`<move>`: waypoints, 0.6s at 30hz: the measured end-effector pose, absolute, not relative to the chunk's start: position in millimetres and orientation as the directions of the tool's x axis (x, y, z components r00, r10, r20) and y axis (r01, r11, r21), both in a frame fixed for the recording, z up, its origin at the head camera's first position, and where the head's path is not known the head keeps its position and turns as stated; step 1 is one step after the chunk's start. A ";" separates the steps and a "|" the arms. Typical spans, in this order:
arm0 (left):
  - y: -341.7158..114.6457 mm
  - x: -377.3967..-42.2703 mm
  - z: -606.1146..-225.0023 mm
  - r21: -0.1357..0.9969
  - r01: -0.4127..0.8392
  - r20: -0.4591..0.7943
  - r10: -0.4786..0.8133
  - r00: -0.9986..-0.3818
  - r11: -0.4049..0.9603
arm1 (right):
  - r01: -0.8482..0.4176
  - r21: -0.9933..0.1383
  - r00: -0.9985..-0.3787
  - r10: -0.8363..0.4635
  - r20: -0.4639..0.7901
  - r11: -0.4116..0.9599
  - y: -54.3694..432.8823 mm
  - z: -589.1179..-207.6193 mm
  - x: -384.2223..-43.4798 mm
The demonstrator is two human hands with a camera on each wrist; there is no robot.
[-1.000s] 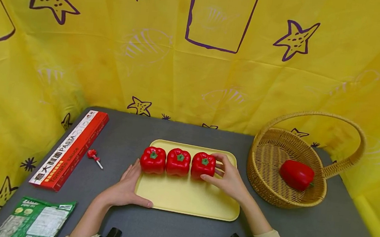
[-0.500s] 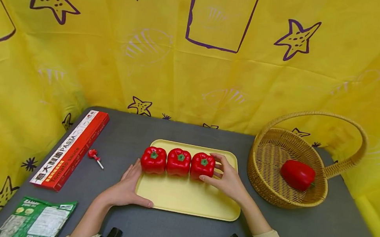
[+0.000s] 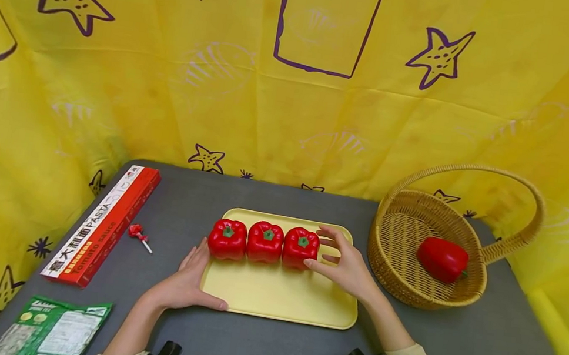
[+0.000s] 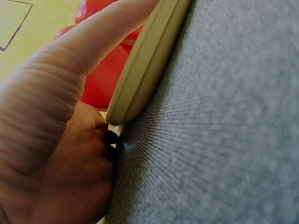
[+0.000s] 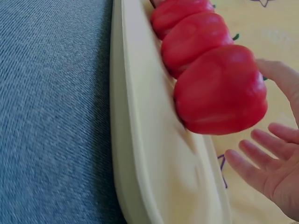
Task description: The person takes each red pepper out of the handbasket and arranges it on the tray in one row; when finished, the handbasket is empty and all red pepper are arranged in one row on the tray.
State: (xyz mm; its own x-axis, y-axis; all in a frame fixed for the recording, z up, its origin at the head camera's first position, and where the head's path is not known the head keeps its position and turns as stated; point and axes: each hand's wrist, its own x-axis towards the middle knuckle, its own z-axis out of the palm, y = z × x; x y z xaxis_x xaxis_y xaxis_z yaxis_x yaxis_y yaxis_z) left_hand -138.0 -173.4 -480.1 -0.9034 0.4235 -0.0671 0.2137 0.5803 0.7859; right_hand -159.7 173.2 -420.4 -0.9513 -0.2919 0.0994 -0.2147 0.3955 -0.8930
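Three red bell peppers stand in a row on a pale yellow tray (image 3: 275, 295), stems up: the left pepper (image 3: 227, 240), the middle pepper (image 3: 265, 242) and the right pepper (image 3: 300, 249). At the tray's left end lies my left hand (image 3: 186, 284), fingers stretched along its side beside the left pepper. Its thumb (image 4: 93, 35) lies along the near rim. My right hand (image 3: 345, 268) is just right of the right pepper, fingers spread and relaxed. In the right wrist view its fingers (image 5: 254, 161) stand apart from that pepper, while the thumb tip is close to its top.
A wicker basket (image 3: 378, 260) with a tall handle stands to the right, holding another red bell pepper (image 3: 442, 259). On the left lie a red pasta box (image 3: 102, 226), a lollipop (image 3: 140, 235) and a green packet (image 3: 52, 329). Yellow cloth hangs behind the table.
My right hand has drawn slightly right, away from the right pepper, which had moved a little left toward the middle one. The left hand stays at the tray.
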 end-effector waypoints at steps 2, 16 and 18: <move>-173.3 -138.3 -480.2 0.785 0.218 -0.064 0.425 -0.903 0.581 | -0.226 -0.888 -0.949 -0.294 0.109 0.402 172.6 -409.2 -155.0; -172.7 -139.6 -481.0 0.780 0.222 -0.062 0.425 -0.903 0.585 | -0.289 -0.845 -0.947 -0.263 0.184 0.450 204.5 -409.6 -160.5; -172.9 -139.5 -481.0 0.781 0.221 -0.062 0.423 -0.904 0.584 | -0.302 -0.834 -0.945 -0.260 0.198 0.462 211.5 -410.2 -162.0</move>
